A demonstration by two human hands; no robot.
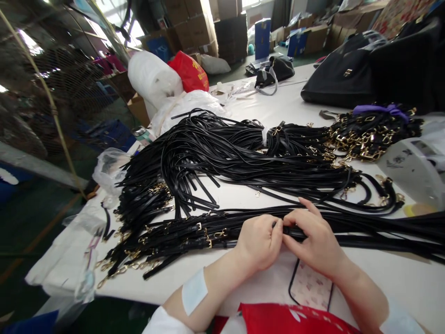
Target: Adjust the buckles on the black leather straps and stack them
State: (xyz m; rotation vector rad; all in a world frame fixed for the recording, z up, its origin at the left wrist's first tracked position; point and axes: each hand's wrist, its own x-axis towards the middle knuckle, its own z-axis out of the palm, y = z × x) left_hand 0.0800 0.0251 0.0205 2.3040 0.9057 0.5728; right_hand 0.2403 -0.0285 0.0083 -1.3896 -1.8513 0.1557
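Note:
My left hand (pixel 259 241) is closed, thumb and fingers pinched on a short stretch of black strap (pixel 295 233). My right hand (pixel 314 237) grips the same strap just beside it, its little finger raised. Both hands meet over a long row of black straps (pixel 385 227) with gold buckles and clasps at the left end. Most of the gripped strap is hidden by my fingers. Behind lies a larger heap of black straps (pixel 215 148). A phone-like thing with a patterned pale pink face (pixel 311 285) lies on the table before me.
Gold clasps tied with a purple band (pixel 382 111) lie at the right, near a black handbag (pixel 342 76). A clear plastic bag (pixel 109 169) hangs at the table's left edge. Behind the straps are a white roll (pixel 153 76) and a red bag (pixel 189 72).

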